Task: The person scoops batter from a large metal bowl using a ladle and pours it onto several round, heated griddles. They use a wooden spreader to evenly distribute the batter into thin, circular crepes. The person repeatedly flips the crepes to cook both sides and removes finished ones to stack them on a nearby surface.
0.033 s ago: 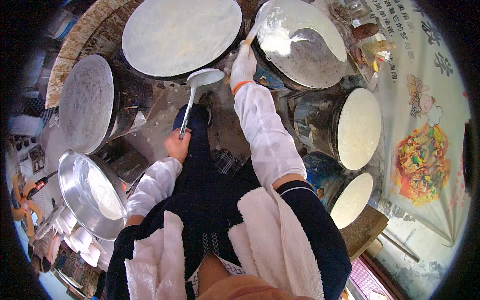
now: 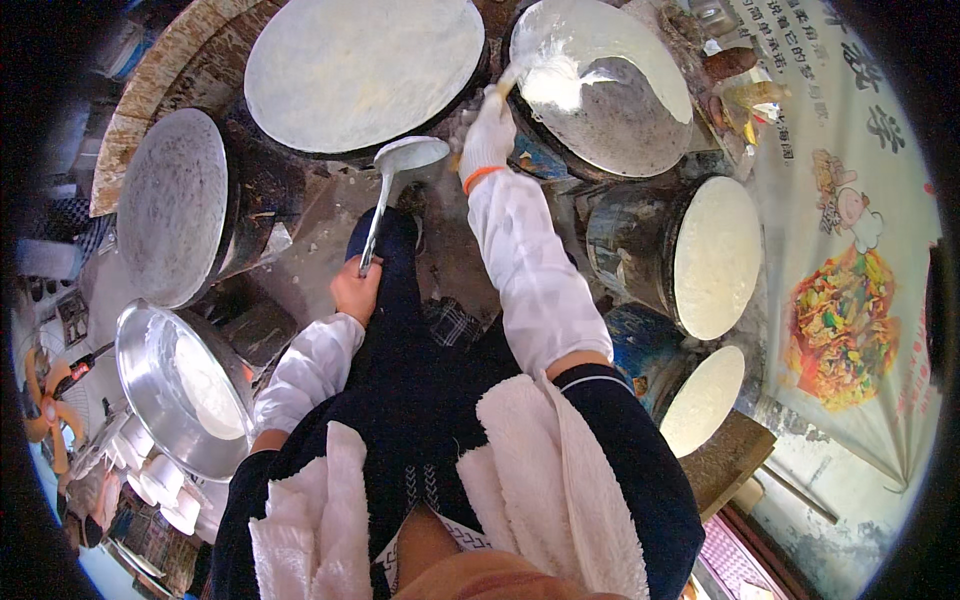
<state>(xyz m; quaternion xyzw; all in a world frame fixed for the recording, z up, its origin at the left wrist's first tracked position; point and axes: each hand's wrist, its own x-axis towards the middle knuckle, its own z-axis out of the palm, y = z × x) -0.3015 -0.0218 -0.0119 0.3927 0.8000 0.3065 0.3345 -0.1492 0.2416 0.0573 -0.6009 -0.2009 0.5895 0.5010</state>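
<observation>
My left hand (image 2: 357, 290) is closed around the handle of a metal ladle (image 2: 412, 154) coated in white batter, its bowl held out in front of me. My right hand (image 2: 490, 140), in a white glove with an orange band at the wrist, grips the wooden handle of a batter spreader (image 2: 510, 78). The spreader's far end overlaps the left rim of the far-right round griddle (image 2: 625, 140) and is blurred. White batter (image 2: 550, 82) covers that griddle's left and far parts, while its near-right surface shows grey.
A large griddle (image 2: 365, 70) at the far middle bears a white sheet of batter. On the left stand a grey griddle (image 2: 172, 210) and a steel basin (image 2: 150, 375) of batter. Two batter-covered griddles (image 2: 718, 258) line the right, beside a printed banner (image 2: 850, 240).
My right hand has shifted slightly, and the spreader's end has come nearer to me along the griddle's left side. The left hand and ladle stay in place.
</observation>
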